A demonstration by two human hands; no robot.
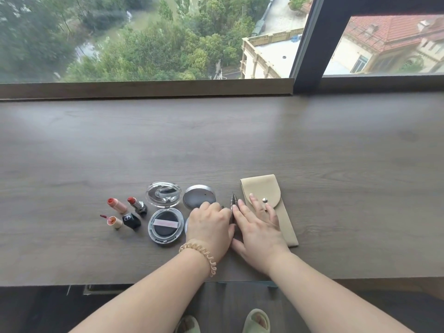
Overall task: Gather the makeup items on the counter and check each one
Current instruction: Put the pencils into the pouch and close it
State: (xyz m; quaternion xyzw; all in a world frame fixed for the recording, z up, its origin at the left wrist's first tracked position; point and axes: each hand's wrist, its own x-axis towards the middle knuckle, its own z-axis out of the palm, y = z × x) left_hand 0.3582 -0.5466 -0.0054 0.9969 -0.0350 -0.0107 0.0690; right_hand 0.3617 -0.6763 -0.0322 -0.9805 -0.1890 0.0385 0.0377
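On the near part of the wooden bench [216,140], below a window, the makeup items lie in a loose row. Far left: a peach lipstick [117,204], uncapped, with its peach cap [114,221] lying just in front. Beside it, a red lipstick in a black case [137,205]; its black cap [131,220] bears lettering reading "Dior". Next right, an open cushion compact [165,226], black puff inside, clear lid [163,194] hinged back. A round silver tin lid [199,196] sits partly under the left hand [210,225], which rests palm down, fingers curled; whether it grips anything cannot be told. A dark slim pencil [233,204] lies between both hands. The right hand [258,228] lies flat, fingers spread, on a beige snap pouch [266,203], holding nothing.
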